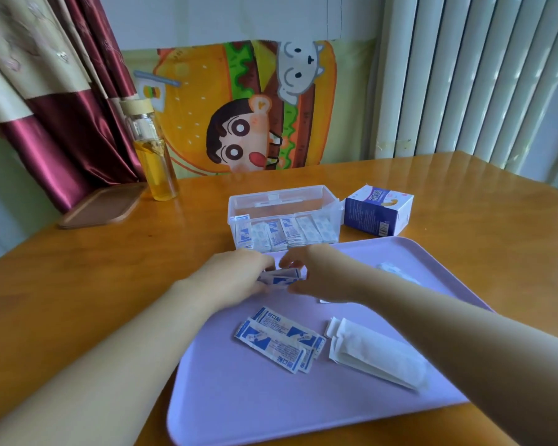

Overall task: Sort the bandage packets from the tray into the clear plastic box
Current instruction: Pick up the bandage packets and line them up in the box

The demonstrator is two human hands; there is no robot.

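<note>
Nearest the camera, a loose heap of blue-and-white paper bandage packets (279,341) lies near the middle of the lilac rectangular plastic tray (239,413). A stack of plain white paper packets (377,352) sits just to its right. At the tray's far left edge the left hand (239,272) and right hand (316,275) close from either side on a small bundle of blue-and-white packets (281,278), with the fingers curled round its ends. The clear rectangular plastic box (284,201) stands just beyond the tray's far edge, with a row of packets (284,235) upright inside. To do this step well, first square the bundle's edges between both hands and grip firmly so none slips out. Then lift it over the box's near wall and slot it upright into a gap in the row rather than dropping it flat.
</note>
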